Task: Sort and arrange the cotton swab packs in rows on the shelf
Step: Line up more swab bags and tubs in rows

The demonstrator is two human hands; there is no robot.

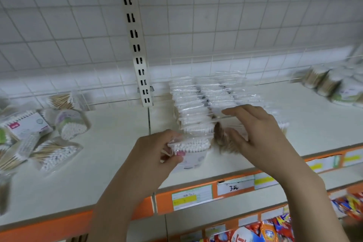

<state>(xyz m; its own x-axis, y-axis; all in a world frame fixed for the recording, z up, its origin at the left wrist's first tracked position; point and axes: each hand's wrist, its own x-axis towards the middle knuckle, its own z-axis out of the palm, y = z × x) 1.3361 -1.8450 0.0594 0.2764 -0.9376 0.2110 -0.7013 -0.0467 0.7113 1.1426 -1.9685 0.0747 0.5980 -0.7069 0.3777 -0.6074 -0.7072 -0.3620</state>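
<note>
Swab packs lie loose in a heap (39,139) at the shelf's (110,163) far left, while at centre the left hand (155,153) pinches one pack (191,148) by its left edge, at the near end of the left row (191,108). Just right, the right hand (255,133) rests with straight, spread fingers on the right row (222,92). To seat the pack well, I would slide it flush against the row's front pack, edges aligned, with the right hand steadying the rows.
</note>
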